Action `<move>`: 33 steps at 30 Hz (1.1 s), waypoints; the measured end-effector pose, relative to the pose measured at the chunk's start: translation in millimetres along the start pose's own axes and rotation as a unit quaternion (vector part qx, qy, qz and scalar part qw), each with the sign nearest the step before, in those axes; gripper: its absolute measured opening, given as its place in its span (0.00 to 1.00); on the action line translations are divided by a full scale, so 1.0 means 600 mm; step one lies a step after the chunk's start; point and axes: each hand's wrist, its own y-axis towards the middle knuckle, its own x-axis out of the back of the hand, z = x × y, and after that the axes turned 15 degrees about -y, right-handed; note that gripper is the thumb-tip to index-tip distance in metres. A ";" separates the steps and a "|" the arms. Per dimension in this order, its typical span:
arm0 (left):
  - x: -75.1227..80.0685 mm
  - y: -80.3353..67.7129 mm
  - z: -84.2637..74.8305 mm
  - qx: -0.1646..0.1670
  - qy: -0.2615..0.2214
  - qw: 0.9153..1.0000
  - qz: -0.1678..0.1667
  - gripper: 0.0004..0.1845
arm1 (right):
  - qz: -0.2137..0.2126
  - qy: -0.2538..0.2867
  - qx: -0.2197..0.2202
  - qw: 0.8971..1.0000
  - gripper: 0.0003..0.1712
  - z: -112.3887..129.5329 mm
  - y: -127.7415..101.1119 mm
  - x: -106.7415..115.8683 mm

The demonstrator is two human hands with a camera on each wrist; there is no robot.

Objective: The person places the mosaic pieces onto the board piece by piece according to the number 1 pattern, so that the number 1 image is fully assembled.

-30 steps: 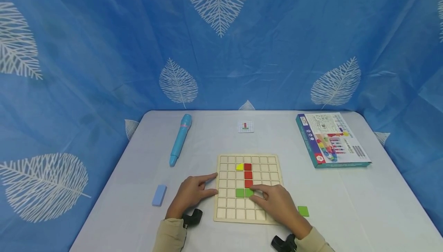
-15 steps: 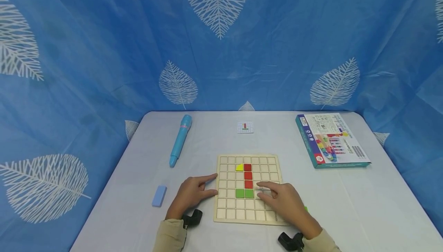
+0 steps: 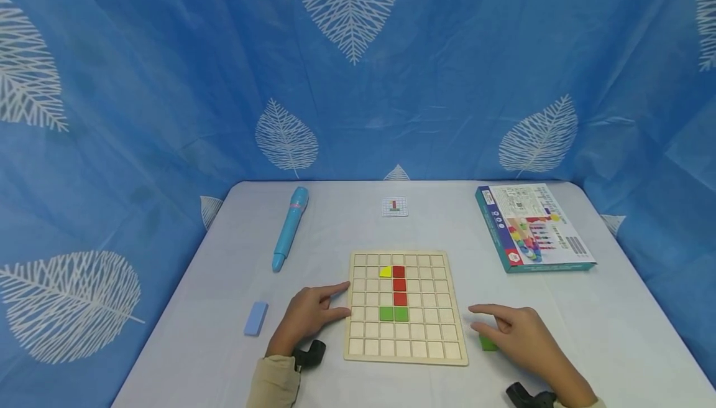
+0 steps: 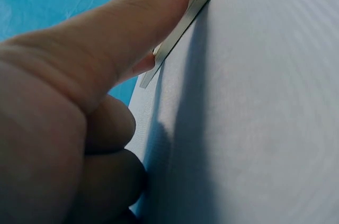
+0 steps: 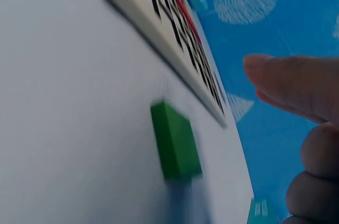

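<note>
A wooden grid board [image 3: 418, 332] lies mid-table. It bears one yellow tile [image 3: 385, 272] with a slanted corner, a column of red tiles [image 3: 399, 285], and two green tiles [image 3: 401, 314] side by side below. At its left edge, my left hand [image 3: 309, 313] rests with thumb and index finger spread along the rim. The left wrist view has the thumb [image 4: 153, 9] against the board's side. To the right of the board, my right hand [image 3: 521, 337] holds nothing, thumb and index finger apart. Beneath it lies a loose green tile [image 3: 488, 343], partly hidden by the thumb.
Behind the board lies a small pattern card [image 3: 394, 206]. A blue microphone-shaped stick [image 3: 290, 231] and a light blue block [image 3: 256, 319] lie to the left. The back right holds a flat printed box [image 3: 534, 227]. A blue leaf-print curtain [image 3: 358, 115] hangs behind the table.
My right hand has released the right-hand green tile on the board and moved right, past the board's edge, to the loose green tile. The left hand stays at the rim.
</note>
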 end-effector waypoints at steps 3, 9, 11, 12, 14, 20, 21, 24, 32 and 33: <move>-0.001 -0.001 -0.001 0.006 -0.001 1.000 0.002 0.33 | 0.009 0.002 -0.018 1.000 0.14 -0.021 -0.016 0.007; 0.001 0.000 -0.002 0.006 0.001 1.000 0.003 0.33 | 0.055 0.003 -0.063 0.997 0.16 -0.047 -0.042 0.010; 0.001 0.000 -0.002 0.003 0.002 1.000 0.004 0.33 | 0.066 0.005 -0.075 0.995 0.17 -0.052 -0.049 0.008; 0.001 0.000 -0.001 0.002 0.001 1.000 0.004 0.33 | 0.069 0.007 -0.077 0.995 0.18 -0.054 -0.052 0.008; 0.001 0.000 -0.002 0.005 0.001 1.000 0.003 0.33 | 0.069 0.017 -0.080 0.994 0.18 -0.057 -0.057 0.006; -0.002 -0.001 -0.001 0.006 -0.002 1.000 -0.001 0.34 | 0.068 0.040 -0.086 0.993 0.20 -0.062 -0.064 0.001; -0.002 0.000 -0.001 0.006 -0.004 1.000 -0.001 0.34 | 0.071 0.040 -0.090 0.993 0.21 -0.062 -0.064 0.000; -0.003 0.000 0.000 0.006 -0.006 1.000 0.003 0.34 | 0.083 0.037 -0.099 0.991 0.23 -0.063 -0.063 -0.002; -0.002 -0.001 0.000 0.007 -0.008 1.000 0.003 0.34 | 0.093 0.018 -0.101 0.990 0.23 -0.063 -0.061 -0.006; -0.002 -0.001 -0.001 0.006 -0.009 1.000 0.003 0.33 | 0.093 0.015 -0.101 0.990 0.22 -0.063 -0.061 -0.006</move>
